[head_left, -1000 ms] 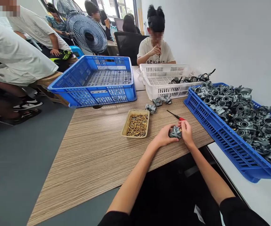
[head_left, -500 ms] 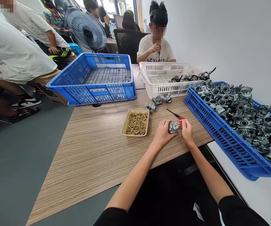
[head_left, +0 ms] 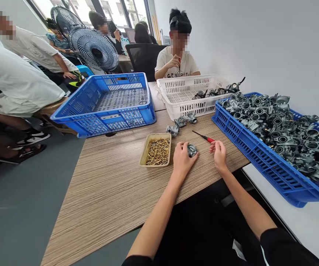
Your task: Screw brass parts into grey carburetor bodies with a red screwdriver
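Note:
My left hand [head_left: 183, 157] is wrapped round a small grey metal carburetor body [head_left: 192, 150], held low over the table. To its right, apart from the carburetor, my right hand [head_left: 219, 154] has its fingers bent and pressed together; whatever they may hold is hidden. Just beyond those fingertips lies a screwdriver [head_left: 209, 140] with a red handle and dark shaft. A cream tray [head_left: 141, 162] full of small brass jets [head_left: 158, 152] stands left of my left hand. Several more carburetor bodies [head_left: 173, 130] sit behind the tray.
A blue crate [head_left: 231, 123] heaped with carburetor bodies borders the right side. At the back stand a white basket [head_left: 181, 109] with a few dark-fitted carburetors and another blue crate [head_left: 115, 118]. Across the table a person [head_left: 177, 62] holds a red-handled tool. Other people and fans are farther left.
My left hand has drawn the carburetor body leftward, away from my right hand. The right fingers, earlier at a brass piece on the carburetor's side, are now apart from it. The view has shifted slightly.

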A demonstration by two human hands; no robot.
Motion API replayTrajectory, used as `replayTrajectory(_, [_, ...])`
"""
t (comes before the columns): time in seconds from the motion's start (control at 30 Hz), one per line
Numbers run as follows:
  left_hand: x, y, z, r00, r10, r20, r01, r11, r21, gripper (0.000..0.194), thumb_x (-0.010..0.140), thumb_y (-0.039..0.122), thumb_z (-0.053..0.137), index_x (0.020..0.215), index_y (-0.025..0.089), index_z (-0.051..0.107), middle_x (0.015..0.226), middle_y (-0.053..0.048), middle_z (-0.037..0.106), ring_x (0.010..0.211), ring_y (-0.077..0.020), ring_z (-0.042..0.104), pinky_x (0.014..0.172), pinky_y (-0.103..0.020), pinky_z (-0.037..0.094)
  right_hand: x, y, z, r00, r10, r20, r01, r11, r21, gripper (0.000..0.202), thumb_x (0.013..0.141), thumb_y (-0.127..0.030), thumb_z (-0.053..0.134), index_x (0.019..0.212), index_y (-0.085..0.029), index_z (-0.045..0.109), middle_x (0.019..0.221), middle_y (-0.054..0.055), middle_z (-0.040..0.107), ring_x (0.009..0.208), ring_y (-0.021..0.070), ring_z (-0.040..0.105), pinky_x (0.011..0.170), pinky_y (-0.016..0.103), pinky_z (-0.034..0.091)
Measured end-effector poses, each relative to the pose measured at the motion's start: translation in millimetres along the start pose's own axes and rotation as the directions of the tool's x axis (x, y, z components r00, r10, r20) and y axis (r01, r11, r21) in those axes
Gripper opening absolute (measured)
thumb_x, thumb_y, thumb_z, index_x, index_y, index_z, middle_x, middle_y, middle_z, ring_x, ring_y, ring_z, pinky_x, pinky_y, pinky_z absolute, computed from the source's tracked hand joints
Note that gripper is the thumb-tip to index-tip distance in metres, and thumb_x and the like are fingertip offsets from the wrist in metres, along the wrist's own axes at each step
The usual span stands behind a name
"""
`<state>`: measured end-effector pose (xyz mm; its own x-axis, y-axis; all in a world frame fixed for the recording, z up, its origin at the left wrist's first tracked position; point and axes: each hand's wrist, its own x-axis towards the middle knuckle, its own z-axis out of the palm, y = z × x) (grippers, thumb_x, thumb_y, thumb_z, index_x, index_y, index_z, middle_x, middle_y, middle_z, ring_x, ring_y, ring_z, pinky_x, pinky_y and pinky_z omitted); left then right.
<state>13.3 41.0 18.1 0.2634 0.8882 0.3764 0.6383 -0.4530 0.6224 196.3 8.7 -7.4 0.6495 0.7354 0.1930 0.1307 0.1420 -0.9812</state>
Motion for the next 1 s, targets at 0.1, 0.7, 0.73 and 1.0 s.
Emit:
replayTrajectory(0.1, [-20, 1, -10.3, 1.0, 0.009, -0.018, -0.008, 1.0, 0.019, 0.051, 0.085, 0.032, 0.077, 0.132, 0.021, 0.06, 0.13, -0.013, 0.058, 0.12, -0.033, 0.063, 0.105, -0.047, 0.055, -1, 0, 0, 1.0, -0.013, -0.006, 0.013, 1.0, -0.026, 0.04, 0.1, -0.059, 0.042, 0.087, -0.025, 0.058, 0.073, 0.0, 0.059, 0.062, 0.016, 0.057, 0.059, 0.03, 0.051])
replayTrajectory(0.7, [-61, 0, -25.8, 0.991, 0.121, 0.063, -0.129, 0.98, 0.152, 0.057, 0.101, 0.044, 0.06, 0.15, 0.02, 0.046, 0.147, -0.018, 0.057, 0.138, -0.0337, 0.053, 0.117, -0.052, 0.045, 46, 5, -20, 0.92, -0.07, 0.385, 0.373, 0.454, -0.81, 0.024, 0.101, -0.028, 0.051, 0.118, -0.018, 0.065, 0.121, 0.018, 0.067, 0.114, 0.0332, 0.056, 0.096, 0.044, 0.041])
replayTrajectory(0.73, [-56, 0, -28.7, 0.99, 0.129, 0.065, -0.139, 0.972, 0.19, 0.055, 0.102, 0.045, 0.058, 0.15, 0.02, 0.047, 0.148, -0.018, 0.057, 0.139, -0.0341, 0.051, 0.119, -0.053, 0.042, 47, 6, -21, 0.924, -0.067, 0.377, 0.362, 0.47, -0.805, 0.024, 0.101, -0.028, 0.051, 0.118, -0.018, 0.065, 0.122, 0.018, 0.067, 0.114, 0.033, 0.056, 0.096, 0.043, 0.041])
replayTrajectory(1.0, [3, -40, -63.1, 0.996, -0.093, 0.01, 0.076, 0.868, 0.491, 0.056, 0.09, 0.035, 0.065, 0.144, 0.025, 0.053, 0.157, -0.018, 0.048, 0.15, -0.0424, 0.036, 0.121, -0.065, 0.035, 55, 22, -26, 0.952, -0.061, 0.299, 0.263, 0.661, -0.703, 0.021, 0.103, -0.029, 0.048, 0.115, -0.02, 0.064, 0.121, 0.015, 0.068, 0.113, 0.0315, 0.06, 0.093, 0.042, 0.043])
